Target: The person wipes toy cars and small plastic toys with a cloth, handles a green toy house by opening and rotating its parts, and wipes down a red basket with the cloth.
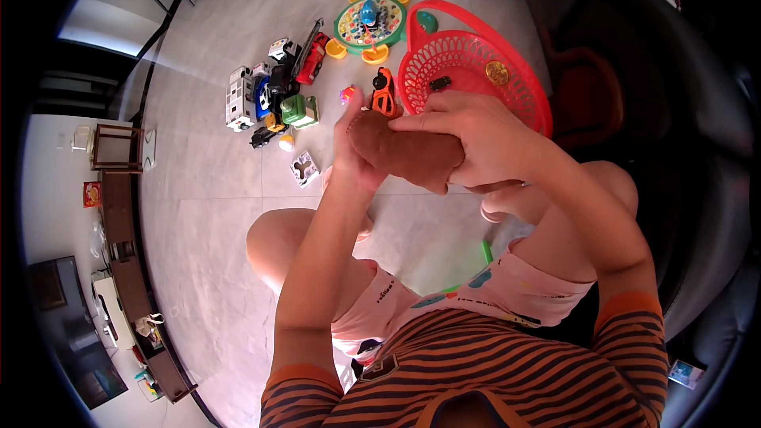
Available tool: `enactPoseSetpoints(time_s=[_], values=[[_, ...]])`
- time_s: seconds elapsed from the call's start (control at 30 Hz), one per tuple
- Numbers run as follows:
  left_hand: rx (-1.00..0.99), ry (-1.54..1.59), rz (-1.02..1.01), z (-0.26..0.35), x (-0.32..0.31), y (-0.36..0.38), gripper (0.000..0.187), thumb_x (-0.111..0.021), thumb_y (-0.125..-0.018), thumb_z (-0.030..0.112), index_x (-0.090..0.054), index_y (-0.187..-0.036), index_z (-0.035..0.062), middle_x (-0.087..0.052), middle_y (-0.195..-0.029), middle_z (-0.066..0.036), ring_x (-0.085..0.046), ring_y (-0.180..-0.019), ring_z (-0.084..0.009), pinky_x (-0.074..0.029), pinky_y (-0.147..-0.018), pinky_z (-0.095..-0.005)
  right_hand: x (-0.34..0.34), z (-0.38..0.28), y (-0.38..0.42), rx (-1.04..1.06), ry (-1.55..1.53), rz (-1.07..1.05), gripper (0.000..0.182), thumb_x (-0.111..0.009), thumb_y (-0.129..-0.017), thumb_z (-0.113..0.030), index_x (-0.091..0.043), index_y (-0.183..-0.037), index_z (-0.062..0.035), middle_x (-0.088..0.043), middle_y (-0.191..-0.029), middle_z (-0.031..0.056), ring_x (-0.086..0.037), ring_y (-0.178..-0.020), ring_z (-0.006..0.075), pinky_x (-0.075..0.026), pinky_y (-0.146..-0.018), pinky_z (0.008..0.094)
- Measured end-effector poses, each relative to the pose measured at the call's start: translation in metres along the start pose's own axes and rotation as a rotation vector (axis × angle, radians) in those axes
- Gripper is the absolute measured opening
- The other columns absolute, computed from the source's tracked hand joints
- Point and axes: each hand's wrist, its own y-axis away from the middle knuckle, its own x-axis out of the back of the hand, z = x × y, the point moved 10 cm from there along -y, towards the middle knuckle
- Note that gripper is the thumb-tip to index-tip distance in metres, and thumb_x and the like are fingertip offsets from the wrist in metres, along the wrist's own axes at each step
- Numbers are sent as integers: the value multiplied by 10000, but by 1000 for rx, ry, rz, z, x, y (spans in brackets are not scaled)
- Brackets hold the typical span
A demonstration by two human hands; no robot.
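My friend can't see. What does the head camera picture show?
Two hands, left hand and right hand, hold a brown soft toy above a tiled floor. Beyond them sit a red basket and toy vehicles.

Both arms are raised in front of the chest, hands meeting at centre. Left forearm runs up nearly vertical from the elbow, wrist straight; left hand (354, 150) has its palm turned toward the right, thumb side up, fingers mostly hidden. Right arm comes in from the right, elbow bent, forearm angled up and left; right hand (476, 139) sits palm down, fingers curled over and closed in a grip, knuckles facing the camera. The two hands are close together at the same height, the right a little nearer the camera. Both sleeves end at the upper arm. Bare knees bent below, person seated.
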Motion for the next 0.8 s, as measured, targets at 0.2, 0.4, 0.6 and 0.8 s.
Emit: enactPoseSetpoints(time_s=[0.2,0.4,0.6,0.8], values=[[-29,75,-333,19,-11,0,442,-580,-857,387,-530,-1141,52,-553,-843,-93,-489,-685,-168,-401,-550,-253,-7,40,2,-189,-12,-208,551,-665,-538,-88,-638,-1086,-139,-636,-891,118,-600,-870,306,-465,-731,420],[-212,-85,-20,32,-4,7,428,-554,-875,355,-508,-1202,82,-588,-997,-118,-539,-849,-201,-411,-681,-303,39,38,2,-147,136,188,573,-676,-544,-66,-619,-1107,-156,-630,-928,109,-589,-896,312,-469,-764,409],[-179,-109,-65,23,-10,5,484,-523,-889,441,-507,-1173,50,-579,-1093,-125,-547,-1043,-241,-405,-954,-402,6,3,2,34,86,111,696,-698,-499,-34,-590,-1172,-173,-565,-915,91,-567,-863,309,-466,-743,378],[-226,-259,70,28,5,5,427,-587,-866,398,-529,-1120,60,-613,-985,-59,-592,-856,-163,-479,-685,-314,21,30,2,-139,152,35,630,-699,-542,-99,-597,-1160,-168,-606,-1003,118,-572,-957,307,-460,-796,427]])
